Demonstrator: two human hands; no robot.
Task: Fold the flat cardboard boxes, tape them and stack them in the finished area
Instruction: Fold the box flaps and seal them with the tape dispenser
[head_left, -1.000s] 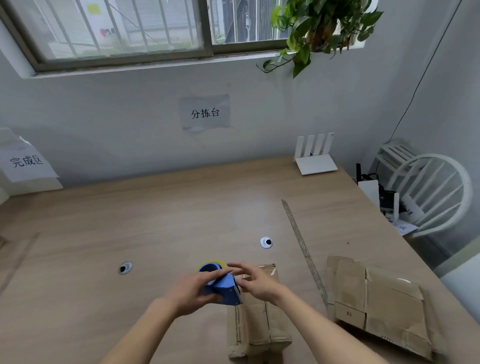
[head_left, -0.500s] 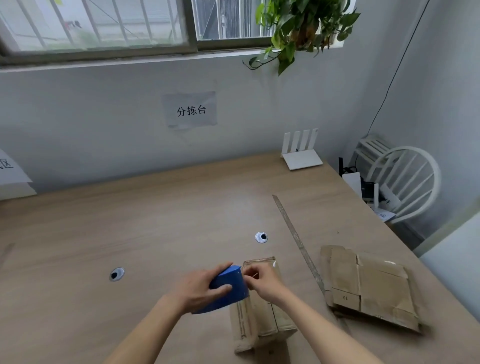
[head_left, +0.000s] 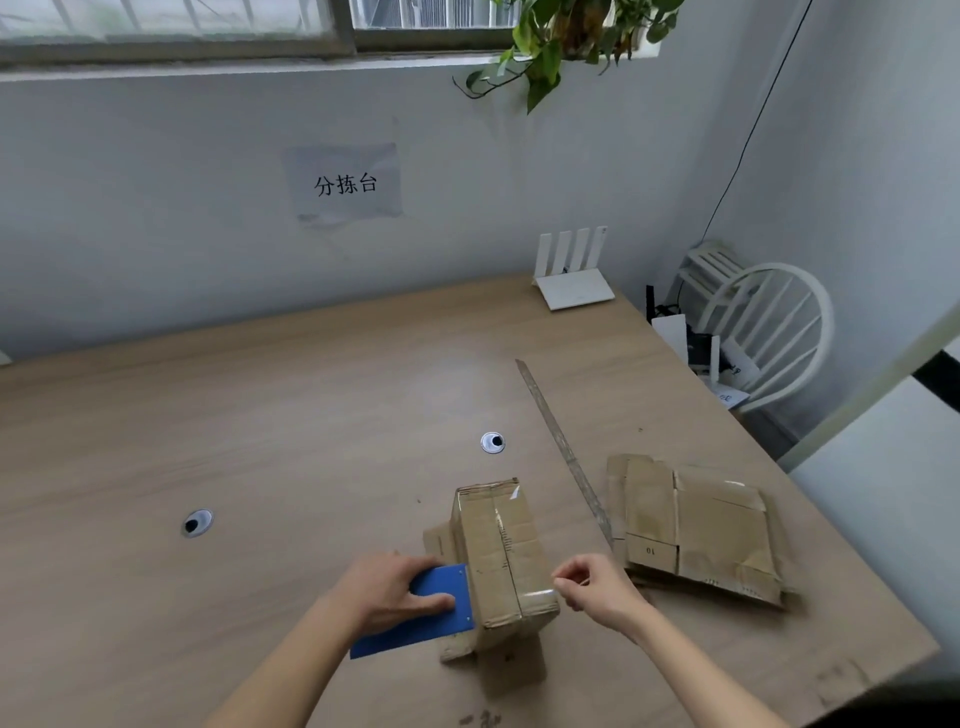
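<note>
- The table fills most of your view; take the folded box near its front edge as the landmark for all that follows.
- The chair stands off the table, far behind and to the right of the box, against the wall.
- The flat boxes lie in a pile just to the right of the box — apart from it, with the ruler between them.
- The box itself stands on the table with clear tape along its top seam; loose flaps show at its near end and at its left side.
- The sign hangs on the wall well behind the box and a little to its left.
- The plant hangs from the window sill, high behind the box.
- The router sits at the table's back edge, far behind the box and slightly to the right.
- The dispenser is blue and touches the box's left side at the near end.
- Your left hand grips the dispenser, fingers curled over its top.
- Your right hand is just right of the box's near corner, thumb and forefinger pinched together — you cannot tell whether any tape is between them.
- The ruler lies slanted just right of the box.
- Two cable holes, one just behind the box, the other well to its left.
</note>
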